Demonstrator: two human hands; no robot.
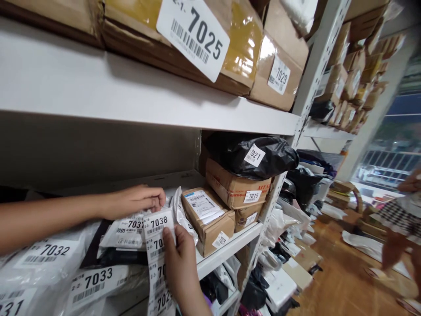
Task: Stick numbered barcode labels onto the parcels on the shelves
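We held the label strip [158, 224] upright in front of the middle shelf [230, 245]. Our right hand [180, 267] gripped its right edge, thumb laid across the face. Our left hand [134, 201] pinched the upper edge of the top label, numbered 7038. Behind the strip lay a white bag [126, 229] marked 7037. A cardboard box [210, 215] stood just beside it.

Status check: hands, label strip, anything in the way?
Left hand pinches top of label strip. Right hand grips it lower down. Bagged parcels sit close behind it on shelf.
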